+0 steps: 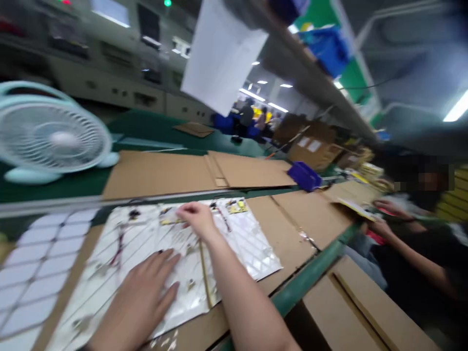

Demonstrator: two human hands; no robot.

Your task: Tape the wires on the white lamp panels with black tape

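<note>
My left hand (141, 297) lies flat on a white, diamond-patterned reflective sheet (248, 248), holding nothing. My right hand (197, 219) rests its curled fingertips on the same sheet, close to a small yellow-labelled circuit board (237, 206). Dark wires and small electronic parts (127, 229) are scattered across the sheet. A thin yellowish strip (205, 275) lies beside my right forearm. Brown cardboard (292, 229) lies beneath the sheet. To the right, a co-worker's hands (385, 217) hold a yellow-edged paper or card (356, 208).
A pale blue fan (54, 134) stands at the left, beyond a white panel with rounded cells (44, 263). Cardboard sheets (161, 173) and a blue bin (305, 176) lie on the green bench. A hanging white sheet (219, 53) and stacked boxes (310, 141) stand farther back.
</note>
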